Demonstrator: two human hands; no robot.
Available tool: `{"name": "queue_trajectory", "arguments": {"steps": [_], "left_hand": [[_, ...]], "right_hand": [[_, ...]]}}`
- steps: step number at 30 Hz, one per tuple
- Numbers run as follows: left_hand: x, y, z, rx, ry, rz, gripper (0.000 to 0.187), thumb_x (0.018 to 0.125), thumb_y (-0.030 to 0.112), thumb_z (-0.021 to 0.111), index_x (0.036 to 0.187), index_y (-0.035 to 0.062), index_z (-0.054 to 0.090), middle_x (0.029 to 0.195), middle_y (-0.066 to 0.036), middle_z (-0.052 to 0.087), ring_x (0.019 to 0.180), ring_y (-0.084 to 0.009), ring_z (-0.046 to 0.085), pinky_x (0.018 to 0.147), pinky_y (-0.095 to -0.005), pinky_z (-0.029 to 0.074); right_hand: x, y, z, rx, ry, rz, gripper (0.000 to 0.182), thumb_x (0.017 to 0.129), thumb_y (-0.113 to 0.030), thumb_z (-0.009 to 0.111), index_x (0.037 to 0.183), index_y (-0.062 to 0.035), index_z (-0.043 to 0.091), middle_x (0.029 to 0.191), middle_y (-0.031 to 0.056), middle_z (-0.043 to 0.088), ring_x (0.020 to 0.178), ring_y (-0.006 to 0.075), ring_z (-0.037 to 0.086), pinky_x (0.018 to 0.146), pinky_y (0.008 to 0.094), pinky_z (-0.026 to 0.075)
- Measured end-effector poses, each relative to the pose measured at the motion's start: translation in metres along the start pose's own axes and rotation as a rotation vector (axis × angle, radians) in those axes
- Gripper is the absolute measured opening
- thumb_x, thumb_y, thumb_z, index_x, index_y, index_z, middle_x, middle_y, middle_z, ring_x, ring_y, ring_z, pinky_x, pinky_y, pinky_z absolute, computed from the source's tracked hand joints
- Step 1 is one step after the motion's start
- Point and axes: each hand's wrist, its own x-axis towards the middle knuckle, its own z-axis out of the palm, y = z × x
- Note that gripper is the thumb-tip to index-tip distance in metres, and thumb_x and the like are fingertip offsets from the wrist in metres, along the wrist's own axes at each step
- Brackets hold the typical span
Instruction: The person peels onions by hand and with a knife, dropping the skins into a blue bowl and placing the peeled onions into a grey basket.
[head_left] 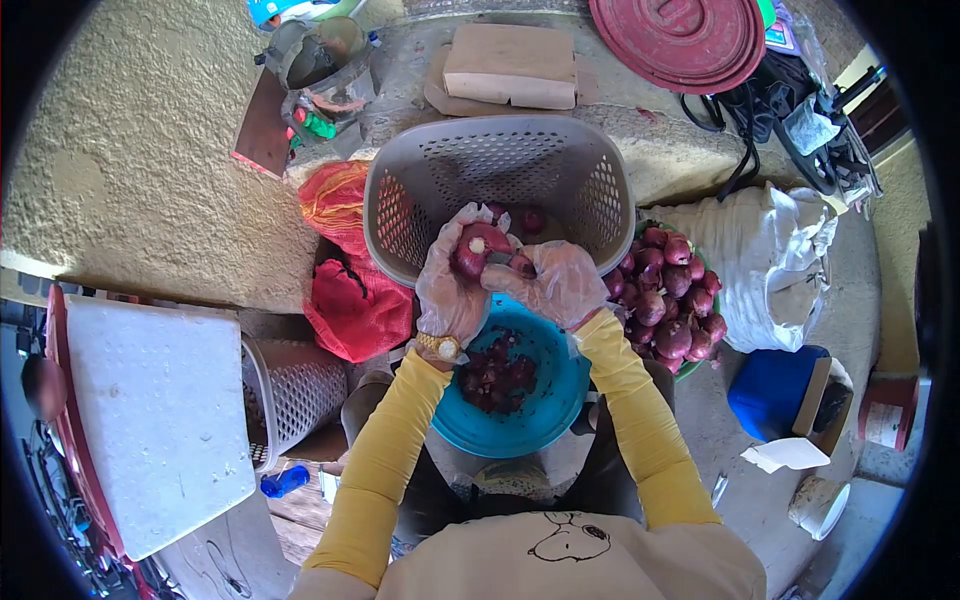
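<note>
My gloved left hand point(450, 290) is wrapped round a red onion point(472, 252) with a pale cut end facing up. Close beside it, my gloved right hand point(562, 285) is closed on what looks like a small knife point(497, 259), its short grey blade against the onion; the handle is hidden. A dark red piece of onion or peel point(522, 265) shows at the right fingertips. Both hands are above the near rim of a grey-brown perforated basket point(500, 160), with a few onions inside. Beneath them, a blue basin point(500, 435) contains dark red peelings point(497, 375).
Red onions point(672, 290) fill a green-rimmed container at right, beside a white sack point(765, 265). A red mesh bag point(355, 310), another perforated basket point(300, 385) and a white foam lid point(155, 420) are at left. A cardboard box point(510, 65) lies behind the basket.
</note>
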Motion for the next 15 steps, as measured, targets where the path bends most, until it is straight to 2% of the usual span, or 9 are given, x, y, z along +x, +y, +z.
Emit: {"name": "queue_trajectory", "arguments": {"steps": [4,6,10,15], "left_hand": [[0.0008,-0.0005,-0.0013,0.03,-0.009,0.03,0.035,0.104,0.022,0.058,0.129,-0.003,0.062,0.131,-0.016,0.062,0.128,-0.0357,0.059,0.116,-0.0522,0.045],[0.0024,-0.0014,-0.0026,0.022,0.022,0.037,0.034,0.104,0.021,0.057,0.128,-0.0028,0.062,0.131,-0.016,0.063,0.127,-0.0344,0.059,0.118,-0.0518,0.044],[0.0027,-0.0035,-0.0012,0.058,0.017,0.082,0.033,0.104,0.02,0.058,0.127,-0.0025,0.063,0.13,-0.016,0.063,0.126,-0.0335,0.059,0.118,-0.0516,0.044],[0.0056,-0.0043,-0.0045,0.034,-0.004,0.094,0.031,0.104,0.019,0.058,0.124,-0.003,0.064,0.129,-0.016,0.062,0.127,-0.0334,0.059,0.119,-0.0513,0.044]], "right_hand": [[0.0016,-0.002,-0.009,-0.137,0.025,0.009,0.069,0.078,-0.07,0.079,0.082,-0.0018,0.072,0.067,0.0217,0.063,0.067,0.0417,0.065,0.063,0.0458,0.051],[0.0027,0.0036,-0.0062,-0.161,0.089,0.019,0.073,0.075,-0.076,0.078,0.073,-0.0036,0.068,0.066,0.0186,0.065,0.064,0.0404,0.067,0.061,0.0479,0.053],[0.0007,-0.0023,-0.0089,-0.136,0.067,0.054,0.07,0.074,-0.071,0.082,0.078,-0.0022,0.069,0.069,0.0216,0.065,0.067,0.0428,0.065,0.063,0.0472,0.051],[0.0,0.0,-0.0054,-0.1,0.059,0.067,0.067,0.082,-0.067,0.078,0.084,-0.0005,0.074,0.072,0.0238,0.067,0.07,0.0431,0.066,0.066,0.0482,0.052]]}}
